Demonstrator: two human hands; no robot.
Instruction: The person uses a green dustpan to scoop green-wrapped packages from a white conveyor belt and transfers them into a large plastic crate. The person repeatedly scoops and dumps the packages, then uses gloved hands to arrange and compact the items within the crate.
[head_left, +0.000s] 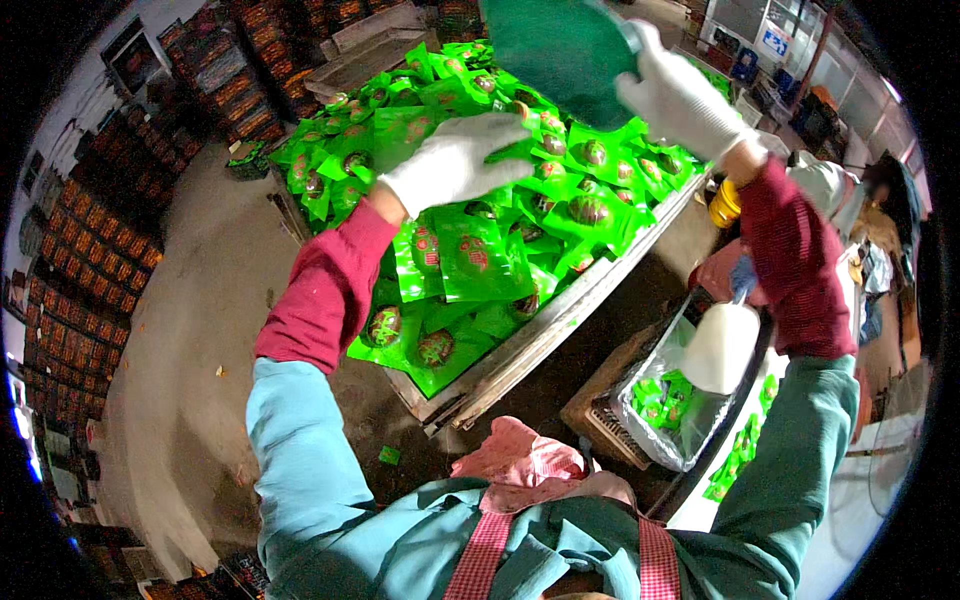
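Note:
Green plastic packets (484, 259) with round brown items inside lie heaped on a large wooden-edged table (540, 319). My left hand (469, 161), in a white glove, is spread over the middle of the heap, with its fingers apart; whether it touches the packets is hard to tell. My right hand (667, 90), also gloved in white, is raised at the heap's far right side and grips the rim of a dark green plastic basin or tray (559, 56). That green thing is tilted above the packets and partly cut off by the picture's top edge.
A crate lined with clear plastic (656, 412) holds some packets right of the table, with a white scoop (724, 346) over it. Another person (821, 187) is at the right. Stacked crates (90, 277) line the left wall. A yellow bucket (724, 204) stands beyond the table's right edge.

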